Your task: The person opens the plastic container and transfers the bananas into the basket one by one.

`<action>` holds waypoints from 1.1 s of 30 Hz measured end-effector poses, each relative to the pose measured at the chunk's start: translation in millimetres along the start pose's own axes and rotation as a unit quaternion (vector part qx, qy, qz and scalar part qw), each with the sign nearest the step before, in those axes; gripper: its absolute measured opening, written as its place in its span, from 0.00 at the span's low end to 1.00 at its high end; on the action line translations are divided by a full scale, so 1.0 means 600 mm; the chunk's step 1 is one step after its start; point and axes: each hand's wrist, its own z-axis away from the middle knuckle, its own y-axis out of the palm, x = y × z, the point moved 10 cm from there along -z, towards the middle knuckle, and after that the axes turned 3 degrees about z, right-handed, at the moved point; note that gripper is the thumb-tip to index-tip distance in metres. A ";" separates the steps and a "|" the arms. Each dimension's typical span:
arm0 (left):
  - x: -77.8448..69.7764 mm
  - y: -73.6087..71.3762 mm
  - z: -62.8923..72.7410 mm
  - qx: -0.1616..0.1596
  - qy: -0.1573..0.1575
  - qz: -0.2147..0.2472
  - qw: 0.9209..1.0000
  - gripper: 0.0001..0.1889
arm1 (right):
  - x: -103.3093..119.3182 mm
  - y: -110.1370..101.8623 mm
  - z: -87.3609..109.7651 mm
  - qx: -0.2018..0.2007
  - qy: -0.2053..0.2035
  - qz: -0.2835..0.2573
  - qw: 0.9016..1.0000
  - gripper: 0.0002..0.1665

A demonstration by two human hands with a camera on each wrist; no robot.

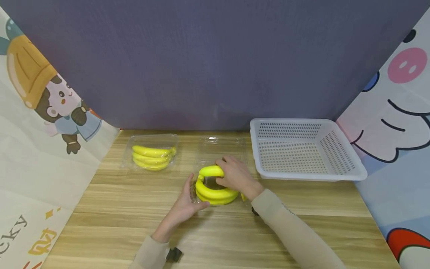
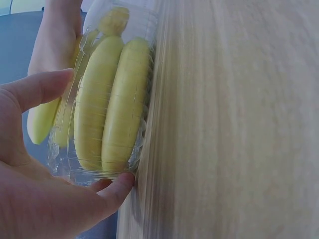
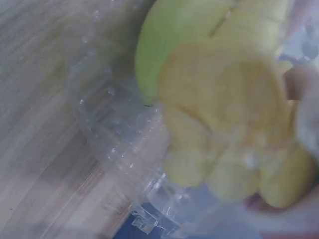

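A clear plastic clamshell box stands in front of me, its lid folded back toward the rear. Yellow bananas lie in it, curving along the near side. My left hand is spread around the box's left end, thumb at the front and fingertips against the end wall. With my right hand I grip the upper yellow banana over the box from above. The right wrist view is blurred and shows a thick banana stem close up, beside the clear plastic.
To the left, another clear box holds several bananas. A white perforated basket stands at the back right. The wooden table ends at a dark blue-grey panel behind, with cartoon-printed sheets at both sides.
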 end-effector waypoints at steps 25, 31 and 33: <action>-0.001 0.001 -0.001 0.000 0.005 0.001 1.000 0.63 | 0.004 -0.053 0.015 -0.024 -0.002 -0.037 0.999 0.27; 0.001 -0.002 0.000 -0.001 -0.001 0.000 1.000 0.63 | 0.004 -0.061 0.019 -0.025 -0.002 -0.030 0.999 0.27; 0.000 -0.002 0.000 0.000 0.000 -0.002 1.000 0.63 | 0.003 -0.065 0.020 -0.030 -0.001 -0.027 0.999 0.28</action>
